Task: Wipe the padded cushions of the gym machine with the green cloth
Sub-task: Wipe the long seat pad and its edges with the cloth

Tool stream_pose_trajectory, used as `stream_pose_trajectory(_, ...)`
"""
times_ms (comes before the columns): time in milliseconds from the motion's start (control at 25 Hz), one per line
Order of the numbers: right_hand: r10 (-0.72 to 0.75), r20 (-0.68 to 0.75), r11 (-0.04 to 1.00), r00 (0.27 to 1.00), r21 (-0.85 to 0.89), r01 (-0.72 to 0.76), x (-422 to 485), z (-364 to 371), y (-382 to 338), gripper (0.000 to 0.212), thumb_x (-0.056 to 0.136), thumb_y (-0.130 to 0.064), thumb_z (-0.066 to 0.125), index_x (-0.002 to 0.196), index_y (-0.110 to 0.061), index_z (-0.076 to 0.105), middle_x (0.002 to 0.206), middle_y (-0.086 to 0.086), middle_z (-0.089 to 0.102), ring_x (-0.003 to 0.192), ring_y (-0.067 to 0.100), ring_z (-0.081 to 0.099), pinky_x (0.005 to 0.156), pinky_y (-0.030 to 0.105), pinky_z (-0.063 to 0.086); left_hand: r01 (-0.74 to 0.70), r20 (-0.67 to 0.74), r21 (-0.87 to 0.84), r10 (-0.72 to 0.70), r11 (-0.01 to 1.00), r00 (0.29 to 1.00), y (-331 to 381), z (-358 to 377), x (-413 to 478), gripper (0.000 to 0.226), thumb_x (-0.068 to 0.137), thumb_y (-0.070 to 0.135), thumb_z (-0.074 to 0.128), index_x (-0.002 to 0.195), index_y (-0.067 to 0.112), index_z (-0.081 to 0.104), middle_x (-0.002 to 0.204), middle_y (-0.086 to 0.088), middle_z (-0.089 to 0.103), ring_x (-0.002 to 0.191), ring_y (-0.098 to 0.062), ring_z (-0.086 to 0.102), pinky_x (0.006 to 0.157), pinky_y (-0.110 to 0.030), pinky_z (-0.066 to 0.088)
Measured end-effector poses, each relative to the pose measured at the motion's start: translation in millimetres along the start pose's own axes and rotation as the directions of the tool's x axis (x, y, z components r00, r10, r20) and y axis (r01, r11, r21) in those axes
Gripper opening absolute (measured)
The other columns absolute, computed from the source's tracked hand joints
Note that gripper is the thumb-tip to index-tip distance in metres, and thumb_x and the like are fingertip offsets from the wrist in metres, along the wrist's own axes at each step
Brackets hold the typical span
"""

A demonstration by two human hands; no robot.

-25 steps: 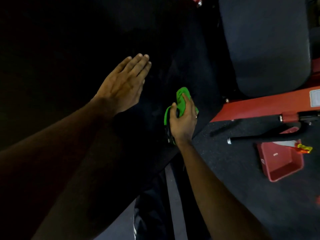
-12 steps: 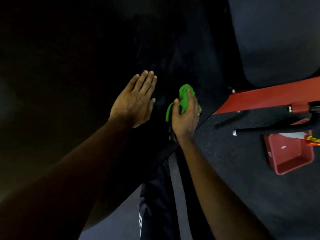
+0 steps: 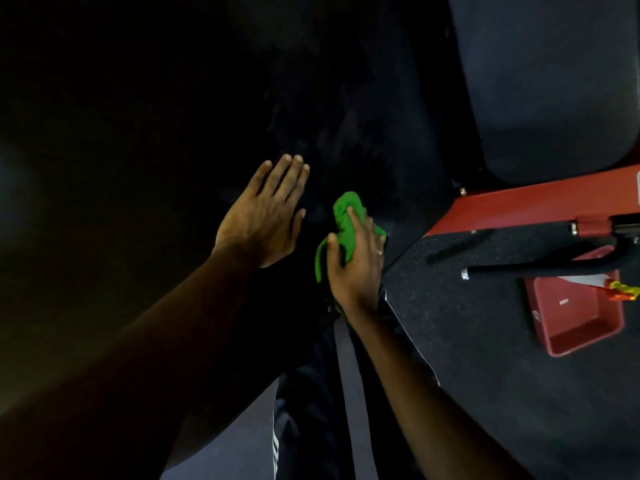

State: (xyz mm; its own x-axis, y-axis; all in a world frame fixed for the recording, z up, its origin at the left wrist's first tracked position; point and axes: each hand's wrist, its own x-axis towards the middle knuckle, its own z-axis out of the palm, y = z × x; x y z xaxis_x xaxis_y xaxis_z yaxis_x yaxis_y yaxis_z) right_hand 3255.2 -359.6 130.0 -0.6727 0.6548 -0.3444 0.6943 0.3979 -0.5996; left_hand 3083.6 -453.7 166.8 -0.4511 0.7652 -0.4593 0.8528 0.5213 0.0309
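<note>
Hidden and cut off
Green cloth [image 3: 347, 221] partly under the right hand [image 3: 356, 263]; grey pad [image 3: 554, 84] cut by top and right edges — label on the red tray [image 3: 581, 320] too small to read.

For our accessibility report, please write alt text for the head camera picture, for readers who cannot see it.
A person's right hand holds a bunched green cloth against a dark cushion, while the left hand lies flat beside it. A red machine frame and a red tray are at right.

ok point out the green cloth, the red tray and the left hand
green cloth [image 3: 348, 200]: head view, bunched upper end
red tray [image 3: 581, 306]: head view, bare inner floor
left hand [image 3: 263, 216]: head view, back of the hand
</note>
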Motion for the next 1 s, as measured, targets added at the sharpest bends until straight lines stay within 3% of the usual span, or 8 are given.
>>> stream_pose_trajectory(120, 0.195, -0.165, 0.979, 0.967, -0.033, -0.203, 67.8, 0.4, 36.1, 0.056, 0.095, -0.047, 0.05, 0.146, -0.023, 0.051, 0.152, 0.005, 0.052, 0.146, 0.025, 0.04, 0.122, 0.046, 0.02, 0.0, -0.006, 0.009, 0.0, 1.0, 1.0, -0.8, 1.3, 0.2, 0.069, 0.104, 0.041, 0.014, 0.159, 0.003, -0.001, 0.168, -0.015, 0.002, 0.156, -0.027, 0.0, 0.126, -0.044, 0.004)
stream_pose_trajectory(280, 0.522, -0.27, 0.853, 0.809, 0.143, -0.502, 142.3, -16.2, 57.7, 0.066, 0.088, -0.053, 0.051, 0.144, -0.018, 0.053, 0.143, 0.008, 0.057, 0.13, 0.03, 0.055, 0.11, 0.039, 0.041, -0.009, -0.009, 0.037, 0.01, 0.999, 1.0, -1.0, 3.1, 0.6, 0.068, 0.104, 0.042, 0.008, 0.159, 0.002, -0.004, 0.168, -0.015, -0.002, 0.156, -0.028, -0.004, 0.126, -0.044, 0.003)
stream_pose_trajectory(360, 0.513, -0.219, 0.858, 0.83, 0.152, -0.49, 132.8, -13.8, 39.3, 0.061, 0.094, -0.045, 0.056, 0.147, -0.017, 0.049, 0.151, 0.008, 0.05, 0.136, 0.029, 0.05, 0.112, 0.037, 0.038, -0.012, -0.006, 0.026, 0.012, 1.0, 1.0, -0.4, 1.7, 2.2, 0.069, 0.104, 0.043, 0.009, 0.159, 0.003, -0.003, 0.168, -0.015, -0.002, 0.156, -0.027, -0.003, 0.126, -0.044, 0.003)
stream_pose_trajectory(480, 0.229, -0.073, 0.971, 0.971, 0.088, -0.223, 62.3, -2.9, 0.5, 0.06, 0.095, -0.044, 0.054, 0.15, -0.021, 0.046, 0.159, 0.005, 0.04, 0.15, 0.022, 0.032, 0.123, 0.035, 0.025, 0.004, -0.005, 0.026, -0.004, 1.0, 1.0, -0.4, -0.5, 2.5, 0.07, 0.104, 0.042, 0.012, 0.159, 0.003, -0.003, 0.168, -0.015, 0.0, 0.156, -0.027, -0.001, 0.126, -0.044, 0.004)
stream_pose_trajectory(600, 0.039, -0.012, 0.998, 0.999, 0.057, -0.038, 50.9, -2.4, 4.0, 0.056, 0.097, -0.043, 0.055, 0.149, -0.024, 0.046, 0.159, 0.003, 0.041, 0.151, 0.022, 0.029, 0.123, 0.036, 0.022, 0.007, -0.005, 0.005, -0.007, 1.0, 1.0, -1.0, 0.9, 2.3, 0.071, 0.104, 0.042, 0.016, 0.159, 0.002, -0.002, 0.168, -0.015, 0.0, 0.156, -0.028, -0.001, 0.126, -0.044, 0.004)
stream_pose_trajectory(760, 0.206, -0.184, 0.978, 0.961, 0.012, -0.208, 146.9, 2.7, 39.2, 0.062, 0.091, -0.052, 0.05, 0.143, -0.019, 0.052, 0.145, 0.005, 0.056, 0.135, 0.026, 0.051, 0.114, 0.042, 0.036, -0.021, -0.02, -0.042, 0.02, 0.999, 1.0, -4.8, 2.5, 3.1, 0.069, 0.104, 0.04, 0.022, 0.159, 0.001, 0.005, 0.168, -0.017, 0.005, 0.156, -0.028, 0.003, 0.126, -0.044, 0.006)
stream_pose_trajectory(880, 0.482, -0.254, 0.874, 0.839, 0.067, -0.481, 214.0, -3.3, 54.7, 0.066, 0.087, -0.056, 0.049, 0.144, -0.024, 0.051, 0.145, 0.002, 0.056, 0.132, 0.026, 0.054, 0.113, 0.043, 0.038, -0.032, -0.037, -0.094, 0.029, 0.995, 0.999, -4.6, 2.0, 2.9, 0.067, 0.103, 0.038, 0.025, 0.158, 0.002, 0.018, 0.167, -0.015, 0.014, 0.155, -0.026, 0.01, 0.126, -0.042, 0.007)
stream_pose_trajectory(1000, 0.374, -0.204, 0.927, 0.905, 0.099, -0.361, 201.4, -2.5, 27.4, 0.063, 0.089, -0.054, 0.05, 0.144, -0.023, 0.052, 0.146, 0.002, 0.056, 0.133, 0.025, 0.054, 0.112, 0.041, 0.041, 0.008, -0.129, -0.154, -0.028, 0.988, 0.991, -11.3, -9.0, 19.5, 0.065, 0.1, 0.034, 0.034, 0.154, 0.0, 0.031, 0.163, -0.017, 0.027, 0.153, -0.028, 0.022, 0.125, -0.041, 0.011)
